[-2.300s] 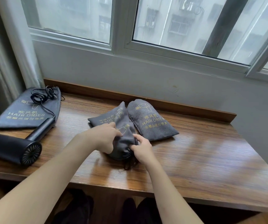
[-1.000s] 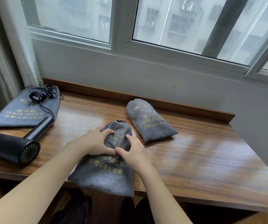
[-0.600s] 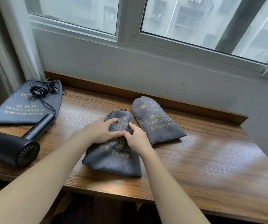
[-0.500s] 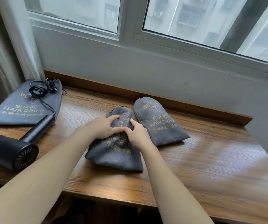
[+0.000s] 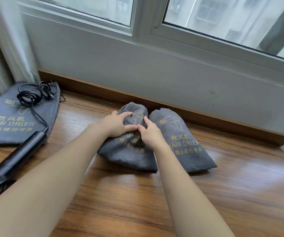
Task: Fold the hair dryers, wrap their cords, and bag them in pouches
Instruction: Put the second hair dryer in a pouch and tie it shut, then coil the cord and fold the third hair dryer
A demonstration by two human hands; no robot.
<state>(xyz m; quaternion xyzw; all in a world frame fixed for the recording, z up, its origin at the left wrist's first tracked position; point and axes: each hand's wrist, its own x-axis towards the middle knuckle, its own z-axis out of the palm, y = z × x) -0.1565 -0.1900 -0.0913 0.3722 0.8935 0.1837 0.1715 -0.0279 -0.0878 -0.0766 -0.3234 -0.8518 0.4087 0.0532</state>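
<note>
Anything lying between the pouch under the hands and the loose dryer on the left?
Head view: only bare wooden table between the held pouch and the black hair dryer; its cord lies on the flat pouch.

At 8 o'clock the black hair dryer point(image 5: 9, 165) runs off the left edge. Both hands cover the middle pouch's point(image 5: 129, 151) lettering. The flat pouch point(image 5: 4, 127) at 9 o'clock is cropped.

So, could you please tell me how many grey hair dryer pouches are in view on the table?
3: a flat pouch at far left under the cord, a filled pouch under both hands, and another filled pouch right beside it.
</note>
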